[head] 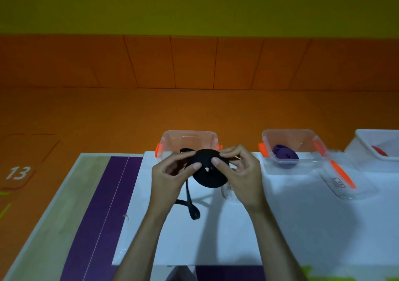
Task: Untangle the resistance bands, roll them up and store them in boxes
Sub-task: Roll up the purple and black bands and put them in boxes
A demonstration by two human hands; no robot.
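Black band (209,170), flat rubbery coil

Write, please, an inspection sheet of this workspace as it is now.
Surface: white table, purple stripe at its left.
Job's things: black band partly rolled, tail hanging to the table; clear box behind it; purple band rolled in the second box; red item in the white box.
Clutter: loose lid lying beside the second box.
Grippers: left hand and right hand both pinch the black band's coil.
Cables: nothing seen.
Surroundings: orange floor marked 13, yellow-green wall.
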